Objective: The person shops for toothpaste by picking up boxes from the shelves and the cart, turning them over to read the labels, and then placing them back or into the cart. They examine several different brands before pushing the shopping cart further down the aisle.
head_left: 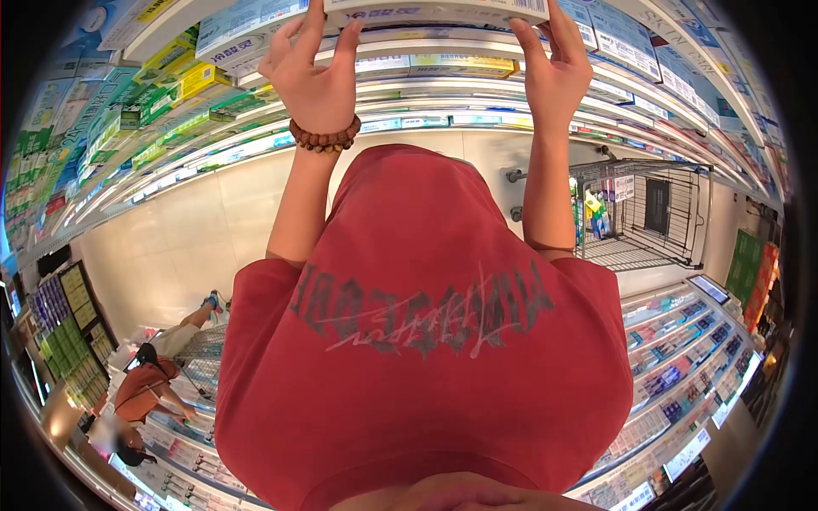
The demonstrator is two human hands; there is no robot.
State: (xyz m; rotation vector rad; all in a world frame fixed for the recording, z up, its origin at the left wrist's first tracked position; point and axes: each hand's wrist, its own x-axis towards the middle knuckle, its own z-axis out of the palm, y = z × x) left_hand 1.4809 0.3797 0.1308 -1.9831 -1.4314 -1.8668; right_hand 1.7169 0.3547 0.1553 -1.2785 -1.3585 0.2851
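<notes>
**Up at the shelf, both hands on one white box**

Both arms reach forward to the shelving, and a white box sits between the hands at the top edge of the view, level with the upper shelf of packaged goods. The left hand, with a brown bead bracelet at its wrist, presses spread fingers against the box's left end. The right hand grips the right end with its fingers laid up along the side. So the box is clamped from both ends. A red shirt fills the middle of the view. A wire shopping cart stands to the right on the pale floor. Another person in an orange top crouches at lower left beside low shelves.
</notes>
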